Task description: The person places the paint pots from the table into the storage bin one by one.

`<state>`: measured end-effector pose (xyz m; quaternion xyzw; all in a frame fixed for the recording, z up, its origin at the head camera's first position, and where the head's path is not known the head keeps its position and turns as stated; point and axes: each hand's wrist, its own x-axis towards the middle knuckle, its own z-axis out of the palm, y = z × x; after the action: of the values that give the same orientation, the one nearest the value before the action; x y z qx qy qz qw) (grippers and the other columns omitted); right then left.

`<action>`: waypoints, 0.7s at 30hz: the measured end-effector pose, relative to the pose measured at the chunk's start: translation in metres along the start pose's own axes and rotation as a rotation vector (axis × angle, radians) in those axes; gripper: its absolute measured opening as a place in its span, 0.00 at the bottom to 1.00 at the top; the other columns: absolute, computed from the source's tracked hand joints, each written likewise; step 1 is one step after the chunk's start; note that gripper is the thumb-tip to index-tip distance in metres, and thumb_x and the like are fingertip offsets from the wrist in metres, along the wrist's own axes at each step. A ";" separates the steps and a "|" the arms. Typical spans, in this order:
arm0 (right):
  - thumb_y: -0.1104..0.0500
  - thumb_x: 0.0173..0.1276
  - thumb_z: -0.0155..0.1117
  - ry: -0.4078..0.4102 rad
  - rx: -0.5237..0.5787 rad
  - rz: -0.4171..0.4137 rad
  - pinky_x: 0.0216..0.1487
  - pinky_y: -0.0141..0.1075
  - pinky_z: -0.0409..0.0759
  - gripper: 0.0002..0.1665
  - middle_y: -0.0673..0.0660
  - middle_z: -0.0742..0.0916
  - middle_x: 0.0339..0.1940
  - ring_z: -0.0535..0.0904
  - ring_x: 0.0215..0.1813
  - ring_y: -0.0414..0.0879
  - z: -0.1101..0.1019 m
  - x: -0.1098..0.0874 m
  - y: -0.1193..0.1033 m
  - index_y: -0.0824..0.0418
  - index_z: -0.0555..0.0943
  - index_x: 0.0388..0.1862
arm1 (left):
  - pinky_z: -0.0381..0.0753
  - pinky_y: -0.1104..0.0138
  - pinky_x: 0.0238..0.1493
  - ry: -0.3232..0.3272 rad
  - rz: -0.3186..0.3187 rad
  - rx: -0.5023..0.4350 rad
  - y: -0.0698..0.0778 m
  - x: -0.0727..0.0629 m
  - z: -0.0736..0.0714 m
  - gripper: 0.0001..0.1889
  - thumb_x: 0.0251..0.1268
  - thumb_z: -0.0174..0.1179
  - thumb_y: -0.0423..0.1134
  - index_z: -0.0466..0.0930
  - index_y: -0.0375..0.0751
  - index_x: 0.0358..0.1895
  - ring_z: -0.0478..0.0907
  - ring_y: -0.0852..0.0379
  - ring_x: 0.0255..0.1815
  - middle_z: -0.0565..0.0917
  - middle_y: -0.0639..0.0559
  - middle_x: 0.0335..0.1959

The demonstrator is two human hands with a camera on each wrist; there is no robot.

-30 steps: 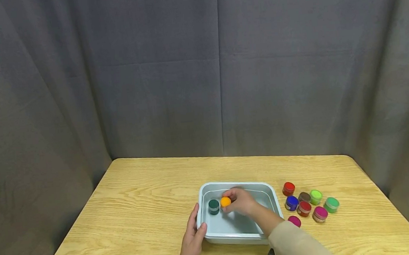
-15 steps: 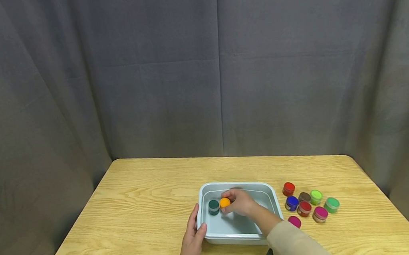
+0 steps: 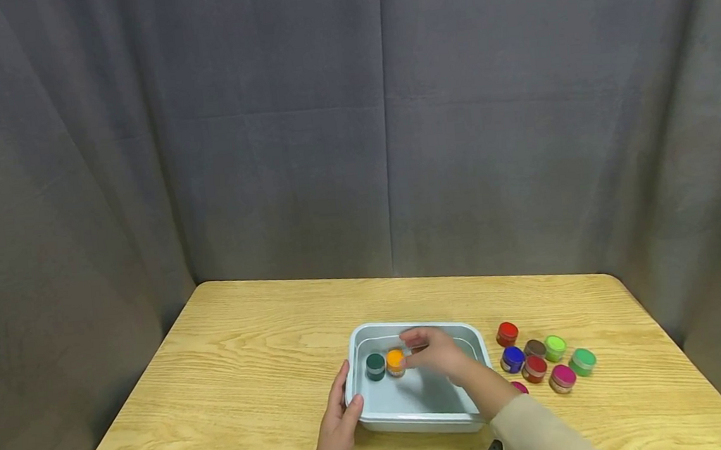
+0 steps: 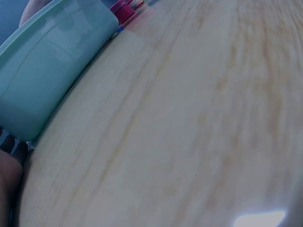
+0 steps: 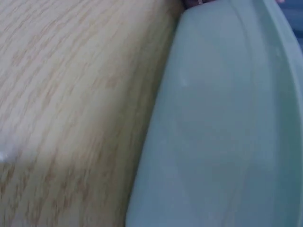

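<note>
A pale blue-grey plastic tray (image 3: 423, 416) stands on the wooden table. My left hand (image 3: 337, 424) grips its near left corner, thumb at the rim and fingers along the left side. Inside, at the left, a small jar with a dark green lid (image 3: 375, 366) sits upright beside an orange-lidded jar (image 3: 394, 362). My right hand (image 3: 435, 353) hovers over the tray just right of the orange jar, thumb and fingers spread apart and holding nothing. The tray's outer wall fills much of the right wrist view (image 5: 213, 113) and the upper left of the left wrist view (image 4: 57, 71).
Several small jars stand right of the tray: red (image 3: 507, 333), blue (image 3: 513, 359), brown (image 3: 535, 350), lime (image 3: 555, 347), green (image 3: 582, 361), a second red (image 3: 534, 368) and magenta (image 3: 562, 378). Another magenta jar (image 3: 519, 387) is partly behind the right forearm. Grey curtains (image 3: 281, 189) surround the table.
My right hand has let go of the orange-lidded jar, spread its fingers and drawn back to the right. The jar now stands next to the dark green one. My left hand stays at the tray.
</note>
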<state>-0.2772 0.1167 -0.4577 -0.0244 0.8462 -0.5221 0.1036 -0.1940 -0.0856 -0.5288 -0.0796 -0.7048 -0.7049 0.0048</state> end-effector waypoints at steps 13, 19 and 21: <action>0.62 0.61 0.71 0.028 -0.025 -0.021 0.63 0.50 0.79 0.27 0.62 0.83 0.59 0.78 0.61 0.58 -0.045 -0.028 -0.004 0.61 0.78 0.61 | 0.50 0.86 0.65 -0.002 0.006 0.005 -0.001 0.000 0.000 0.31 0.79 0.45 0.43 0.47 0.47 0.79 0.41 0.40 0.81 0.46 0.42 0.81; 0.58 0.61 0.72 0.021 0.000 -0.041 0.61 0.47 0.80 0.33 0.64 0.81 0.62 0.77 0.64 0.59 -0.067 -0.045 -0.002 0.63 0.74 0.65 | 0.49 0.88 0.63 0.009 0.009 0.016 -0.001 0.000 0.000 0.30 0.79 0.45 0.42 0.48 0.48 0.79 0.41 0.41 0.81 0.47 0.42 0.81; 0.57 0.62 0.72 0.016 0.002 -0.058 0.60 0.46 0.81 0.34 0.65 0.80 0.63 0.76 0.65 0.60 -0.073 -0.049 0.000 0.64 0.73 0.66 | 0.49 0.88 0.64 0.016 0.006 0.025 0.000 0.000 0.000 0.30 0.78 0.45 0.42 0.48 0.48 0.79 0.42 0.42 0.81 0.47 0.42 0.81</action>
<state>-0.2439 0.1885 -0.4188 -0.0445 0.8453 -0.5261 0.0817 -0.1941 -0.0857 -0.5292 -0.0759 -0.7133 -0.6966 0.0134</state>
